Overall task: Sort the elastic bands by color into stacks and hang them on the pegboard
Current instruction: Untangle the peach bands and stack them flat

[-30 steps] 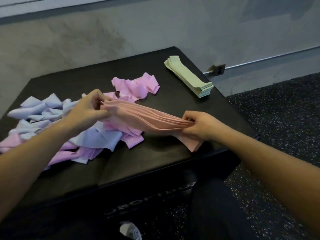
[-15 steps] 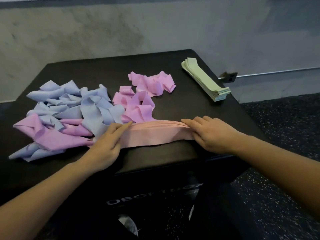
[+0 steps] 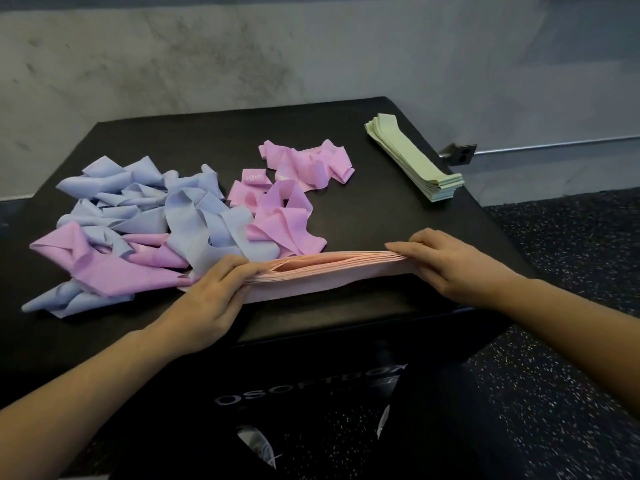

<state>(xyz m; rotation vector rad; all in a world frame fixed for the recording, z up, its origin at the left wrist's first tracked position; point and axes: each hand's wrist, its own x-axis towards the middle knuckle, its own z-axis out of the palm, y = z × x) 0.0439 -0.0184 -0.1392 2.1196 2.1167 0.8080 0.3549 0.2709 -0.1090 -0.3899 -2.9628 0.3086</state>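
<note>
Peach band stack (image 3: 322, 275) lower centre of frame on black box top (image 3: 381, 216); left hand (image 3: 211, 299) and right hand (image 3: 450, 265) curl over its ends, gripping. Half-second ago fingers lay flatter. Green stack (image 3: 415, 161) upper right.

Mottled grey wall (image 3: 242, 50) — black box (image 3: 311, 133) — dark speckled floor (image 3: 571, 271)

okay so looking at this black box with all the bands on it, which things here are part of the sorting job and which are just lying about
Part of the job:
- peach stack, held at its ends by the left hand and right hand
- green stack, already sorted
- loose pink bands
- loose blue bands
- black box as work surface

Just lying about:
- wall bracket
- speckled floor
</note>
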